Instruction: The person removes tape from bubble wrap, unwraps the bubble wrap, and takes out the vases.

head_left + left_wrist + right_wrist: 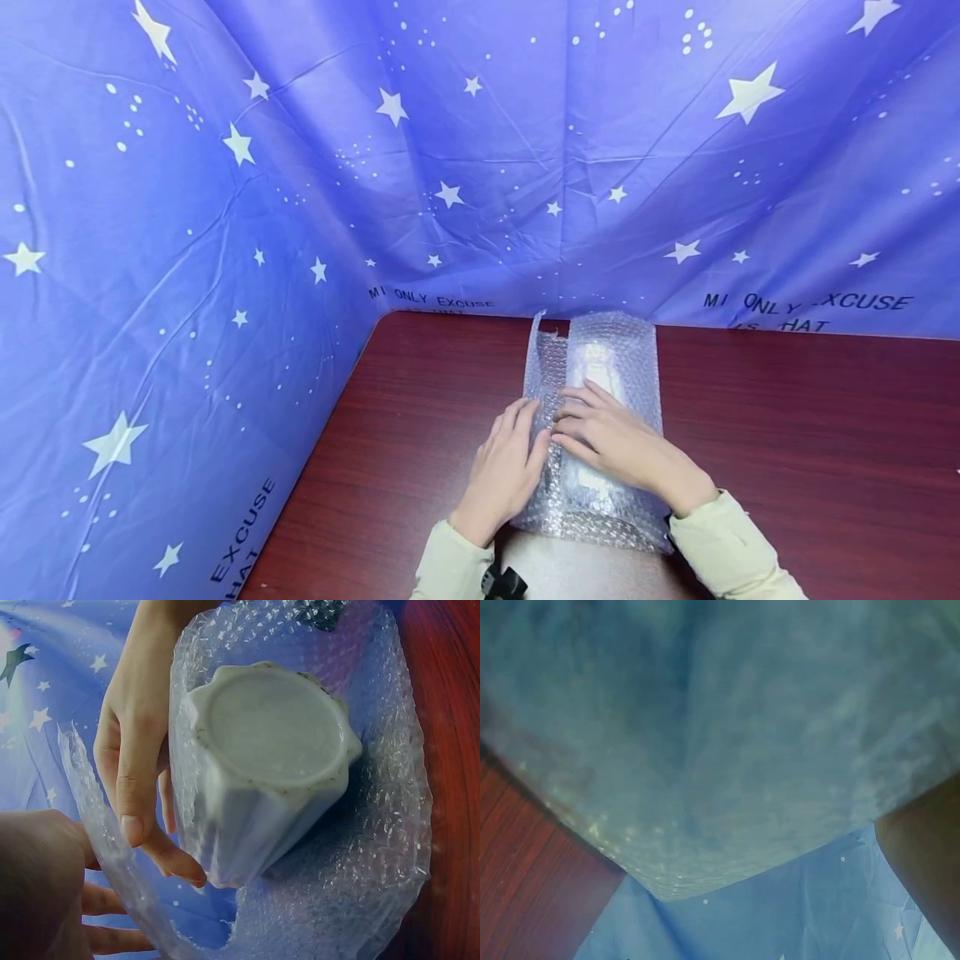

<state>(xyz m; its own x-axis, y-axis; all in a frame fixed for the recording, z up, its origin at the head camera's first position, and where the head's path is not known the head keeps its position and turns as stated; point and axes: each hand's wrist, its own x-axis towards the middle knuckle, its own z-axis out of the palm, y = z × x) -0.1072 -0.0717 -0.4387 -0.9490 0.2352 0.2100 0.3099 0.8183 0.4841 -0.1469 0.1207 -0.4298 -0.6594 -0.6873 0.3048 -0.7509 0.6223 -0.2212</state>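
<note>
A white fluted ceramic vase (pixel 274 731) lies on its side on a sheet of bubble wrap (pixel 337 907), its flat base toward the left wrist camera. One layer of the wrap covers it in the head view. My right hand (pixel 618 442) rests on top of the covered vase, fingers stretched toward the left. At the raised left flap (pixel 533 358) of the wrap is my left hand (pixel 506 467), its fairly straight fingers touching the flap from outside. In the right wrist view, blurred bubble wrap (pixel 727 765) fills most of the picture and hides the right fingers.
Everything lies on a dark red wood-grain table (pixel 787 433). A blue curtain (pixel 510 150) with white stars hangs along the back and left edges. A small black device (pixel 504 582) is strapped at the left wrist.
</note>
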